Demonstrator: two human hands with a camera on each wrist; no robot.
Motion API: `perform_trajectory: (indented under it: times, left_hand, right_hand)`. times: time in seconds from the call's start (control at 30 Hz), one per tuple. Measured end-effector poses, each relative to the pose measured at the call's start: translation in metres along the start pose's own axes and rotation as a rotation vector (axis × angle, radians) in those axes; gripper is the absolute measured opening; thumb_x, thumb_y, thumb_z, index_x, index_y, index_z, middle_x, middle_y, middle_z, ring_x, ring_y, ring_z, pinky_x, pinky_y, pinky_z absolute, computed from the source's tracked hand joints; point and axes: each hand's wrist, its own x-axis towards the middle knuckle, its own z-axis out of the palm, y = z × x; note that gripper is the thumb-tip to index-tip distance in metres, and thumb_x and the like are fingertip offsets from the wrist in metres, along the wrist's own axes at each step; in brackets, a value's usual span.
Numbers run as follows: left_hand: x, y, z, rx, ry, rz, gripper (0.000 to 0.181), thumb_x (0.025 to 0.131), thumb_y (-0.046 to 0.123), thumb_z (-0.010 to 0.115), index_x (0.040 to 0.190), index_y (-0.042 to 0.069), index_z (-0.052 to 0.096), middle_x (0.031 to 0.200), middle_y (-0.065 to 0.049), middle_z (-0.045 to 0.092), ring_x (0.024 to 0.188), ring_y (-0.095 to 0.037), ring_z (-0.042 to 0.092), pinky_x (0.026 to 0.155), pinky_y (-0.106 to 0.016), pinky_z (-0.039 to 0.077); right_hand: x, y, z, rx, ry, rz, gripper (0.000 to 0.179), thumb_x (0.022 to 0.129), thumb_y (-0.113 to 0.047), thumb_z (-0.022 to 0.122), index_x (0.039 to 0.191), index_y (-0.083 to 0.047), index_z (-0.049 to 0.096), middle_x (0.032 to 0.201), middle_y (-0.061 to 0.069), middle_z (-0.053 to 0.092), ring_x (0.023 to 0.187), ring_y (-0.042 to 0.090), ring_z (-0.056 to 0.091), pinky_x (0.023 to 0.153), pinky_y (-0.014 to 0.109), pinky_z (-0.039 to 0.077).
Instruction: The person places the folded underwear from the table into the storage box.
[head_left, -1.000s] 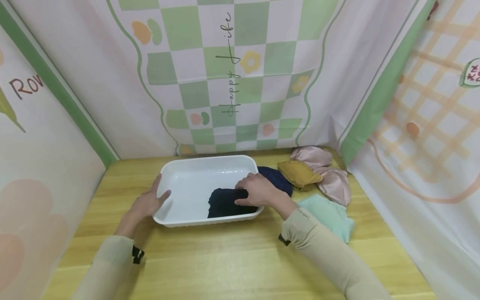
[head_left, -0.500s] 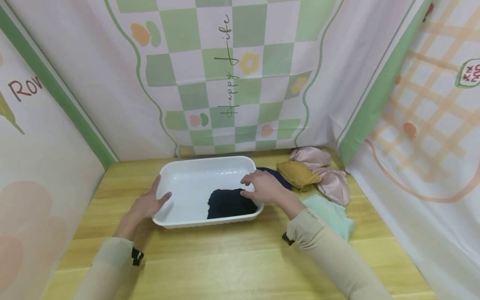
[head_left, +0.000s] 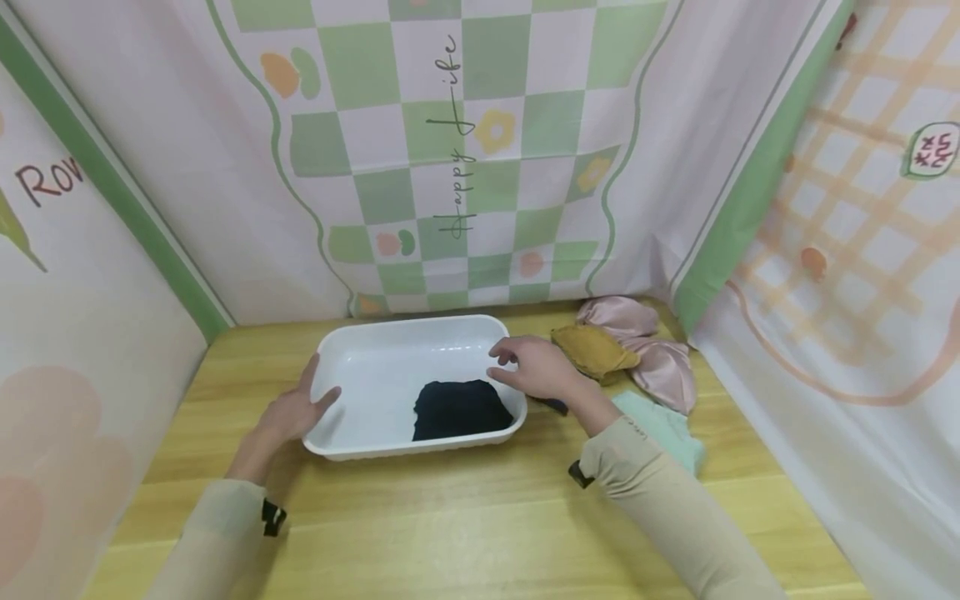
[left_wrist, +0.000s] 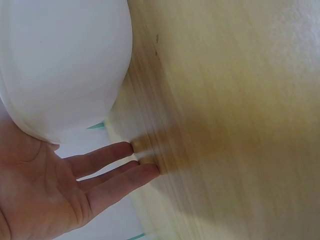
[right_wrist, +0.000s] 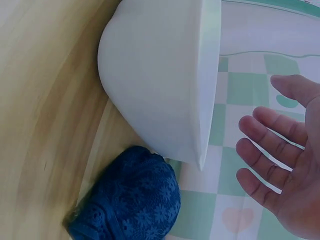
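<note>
A white rectangular tray (head_left: 367,404) stands on the wooden table with a folded black cloth (head_left: 459,410) in its front right corner. My left hand (head_left: 285,412) rests at the tray's left rim, thumb over the edge. In the left wrist view, that hand's other fingers (left_wrist: 122,185) reach straight down outside the tray to the table. Over the right rim hovers my right hand (head_left: 542,368), fingers loosely bent and holding nothing. Below it, a rolled navy lace-patterned cloth (right_wrist: 135,197) lies beside the tray, mostly hidden by the hand in the head view.
Right of the tray lie a mustard folded cloth (head_left: 596,350), shiny pink fabric pieces (head_left: 663,371) and a mint green cloth (head_left: 660,429). Printed curtains (head_left: 480,167) hang at the back and both sides of the table.
My right hand has let go of the black cloth and moved right, out over the tray's rim to above the navy cloth. The left hand stays at the left rim.
</note>
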Motion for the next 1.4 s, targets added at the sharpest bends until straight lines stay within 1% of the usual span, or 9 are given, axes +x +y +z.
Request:
perform_trajectory:
  times: [0.17,0.37,0.6,0.77,0.9,1.03,1.13,1.27,1.4]
  left_hand:
    - [-0.002,0.001,-0.001,-0.001,0.001,-0.002,0.091,0.101,0.066,0.028,0.157,0.015,-0.022,0.141,-0.041,0.045,0.11,-0.054,0.061,0.094,-0.061,0.049]
    - [-0.002,0.001,0.0,0.001,0.002,-0.002,0.091,0.101,0.066,0.028,0.157,0.015,-0.022,0.141,-0.041,0.046,0.111,-0.054,0.061,0.094,-0.061,0.049]
    - [-0.002,0.001,0.001,0.0,0.001,-0.009,0.091,0.101,0.066,0.028,0.157,0.015,-0.022,0.143,-0.04,0.044,0.113,-0.055,0.059,0.095,-0.061,0.048]
    - [-0.002,0.002,0.0,-0.009,-0.001,-0.016,0.091,0.101,0.066,0.028,0.157,0.016,-0.024,0.144,-0.04,0.043,0.116,-0.055,0.058,0.096,-0.062,0.048]
    - [-0.003,0.002,-0.001,-0.008,-0.006,-0.017,0.091,0.101,0.067,0.027,0.157,0.016,-0.024,0.143,-0.041,0.044,0.114,-0.055,0.059,0.095,-0.062,0.048]
    - [-0.003,0.002,0.0,-0.006,-0.011,-0.018,0.091,0.101,0.066,0.027,0.157,0.016,-0.024,0.144,-0.04,0.043,0.116,-0.055,0.058,0.097,-0.062,0.047]
    - [-0.002,0.002,0.001,-0.011,-0.016,-0.02,0.092,0.1,0.067,0.027,0.156,0.017,-0.025,0.145,-0.04,0.041,0.117,-0.056,0.057,0.097,-0.063,0.047]
    - [-0.001,0.001,0.0,-0.016,-0.018,-0.022,0.093,0.1,0.069,0.028,0.156,0.017,-0.025,0.144,-0.041,0.041,0.115,-0.056,0.058,0.095,-0.063,0.048]
    - [0.0,0.001,0.001,-0.012,-0.011,-0.021,0.093,0.1,0.068,0.028,0.157,0.018,-0.024,0.144,-0.041,0.042,0.113,-0.054,0.059,0.094,-0.062,0.048]
  right_hand:
    - [-0.001,0.001,-0.003,0.028,0.01,0.013,0.041,0.095,-0.043,0.065,0.12,-0.011,0.069,0.103,0.004,0.075,0.097,0.025,0.07,0.085,0.041,0.055]
    - [-0.002,0.004,-0.008,0.024,0.033,0.014,0.04,0.096,-0.043,0.063,0.12,-0.012,0.069,0.102,0.001,0.074,0.094,0.02,0.069,0.083,0.038,0.055]
    - [-0.004,0.007,-0.018,0.107,0.045,0.059,0.039,0.096,-0.043,0.063,0.119,-0.013,0.069,0.101,0.0,0.073,0.094,0.018,0.068,0.086,0.038,0.055]
    - [-0.005,0.009,-0.024,0.132,0.071,0.068,0.037,0.096,-0.042,0.063,0.118,-0.012,0.069,0.099,0.0,0.073,0.091,0.015,0.067,0.085,0.037,0.055]
    - [-0.006,0.013,-0.025,0.145,0.083,0.089,0.036,0.095,-0.041,0.064,0.117,-0.014,0.07,0.099,-0.002,0.073,0.09,0.013,0.067,0.085,0.035,0.055]
    - [-0.007,0.017,-0.027,0.163,0.092,0.094,0.034,0.096,-0.039,0.065,0.117,-0.014,0.07,0.1,-0.001,0.074,0.091,0.014,0.068,0.084,0.037,0.055]
    - [-0.009,0.021,-0.028,0.183,0.106,0.097,0.034,0.096,-0.037,0.065,0.118,-0.011,0.07,0.1,0.002,0.075,0.091,0.017,0.068,0.084,0.038,0.055]
    - [-0.013,0.027,-0.031,0.186,0.134,0.1,0.036,0.096,-0.035,0.066,0.119,-0.008,0.069,0.1,0.005,0.075,0.091,0.02,0.068,0.083,0.039,0.055]
    - [-0.019,0.033,-0.036,0.186,0.142,0.107,0.037,0.096,-0.036,0.066,0.12,-0.008,0.069,0.1,0.006,0.074,0.092,0.021,0.068,0.084,0.039,0.055]
